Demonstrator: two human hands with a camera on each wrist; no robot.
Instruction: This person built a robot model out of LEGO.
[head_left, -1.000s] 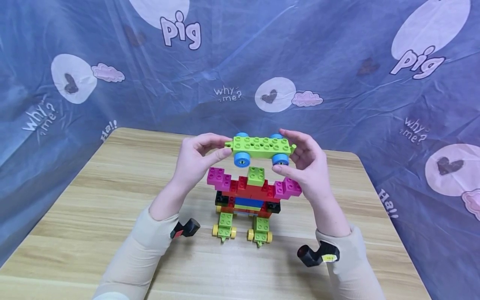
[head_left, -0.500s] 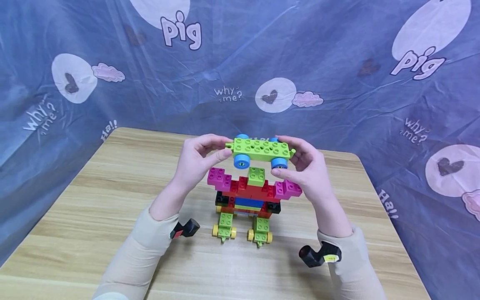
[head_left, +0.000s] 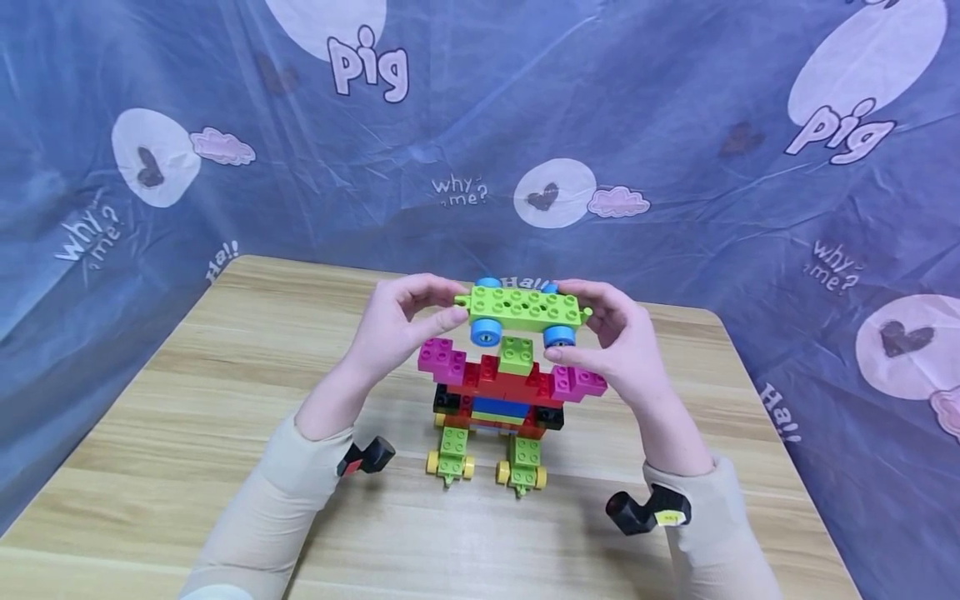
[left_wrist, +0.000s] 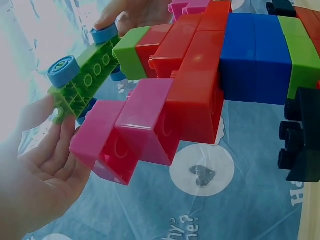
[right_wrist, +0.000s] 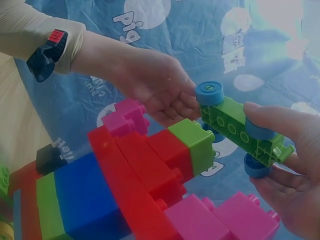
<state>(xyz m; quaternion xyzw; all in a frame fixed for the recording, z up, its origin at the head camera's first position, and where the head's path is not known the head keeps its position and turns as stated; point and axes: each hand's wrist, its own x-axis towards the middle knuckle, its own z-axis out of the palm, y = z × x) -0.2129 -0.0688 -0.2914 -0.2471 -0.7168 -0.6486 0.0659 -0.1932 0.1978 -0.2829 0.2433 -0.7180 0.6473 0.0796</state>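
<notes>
Held level between both hands is a lime-green toy wheel base [head_left: 525, 307] with blue wheels [head_left: 486, 332] and studs on top. My left hand [head_left: 401, 321] pinches its left coupling end between thumb and fingers. At the other end my right hand [head_left: 618, 337] grips the wheels, its thumb on the near one, as the right wrist view also shows. Just below stands a building-brick figure [head_left: 502, 383], topped by a lime brick [head_left: 516, 354]. Magenta bricks [left_wrist: 145, 120] step out at its sides. In both wrist views a gap shows between the wheel base's hollow underside [right_wrist: 232, 127] and the lime brick.
The figure stands on two lime feet [head_left: 452, 454] with yellow wheels, on a wood-grain table [head_left: 187, 375]. A blue printed cloth [head_left: 465, 108] hangs behind the table and at its sides. Each sleeve carries a black wrist camera [head_left: 366, 456].
Both hands have lowered the wheel base slightly toward the figure's top. The right fingers have shifted a little on the wheels. The figure stays in place, with a slight shift of the head view.
</notes>
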